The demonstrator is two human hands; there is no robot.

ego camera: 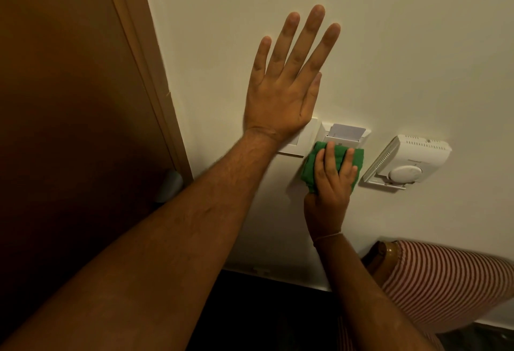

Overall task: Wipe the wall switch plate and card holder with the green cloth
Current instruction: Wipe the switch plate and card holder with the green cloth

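Observation:
My left hand (286, 80) lies flat on the cream wall with fingers spread, its heel and wrist covering part of the white switch plate (299, 140). Just right of the plate sits the white card holder (343, 135) with a pale card standing in its slot. My right hand (332, 183) presses a folded green cloth (313, 165) against the wall and the lower edge of the card holder. The cloth hides the holder's bottom part.
A white thermostat (406, 163) is mounted to the right of the card holder. A brown door and its frame (83, 100) fill the left side. A red-and-white striped chair (445, 281) stands at the lower right, close to my right forearm.

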